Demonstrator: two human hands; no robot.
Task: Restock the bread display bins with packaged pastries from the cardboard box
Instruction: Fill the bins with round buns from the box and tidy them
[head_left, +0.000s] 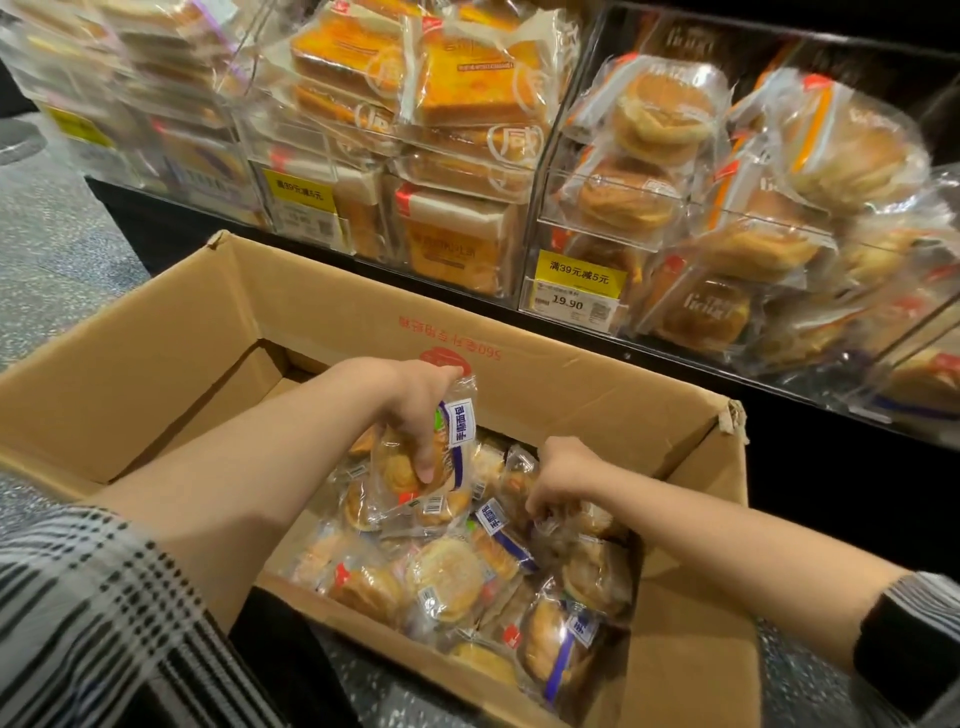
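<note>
Centre frame: my left hand (415, 410) grips a wrapped pastry (415, 467) above the cardboard box (156, 374); my right hand (561, 475) apparently pinches another packet (566, 525).

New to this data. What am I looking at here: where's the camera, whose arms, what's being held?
There is no robot. A person wears one wide-angle camera on the head, looking forward and down, so the two bare arms reaching in from the bottom are their own.

Below them sits an open cardboard box with wrapped pastries piled in its bottom. Behind it stand clear display bins stacked with packaged bread, with yellow price tags on the front.

The left hand has a grip on one packaged pastry, lifted above the pile. The right hand reaches down into the pile, fingers curled on another wrapper; which pack that belongs to is hard to tell.
</note>
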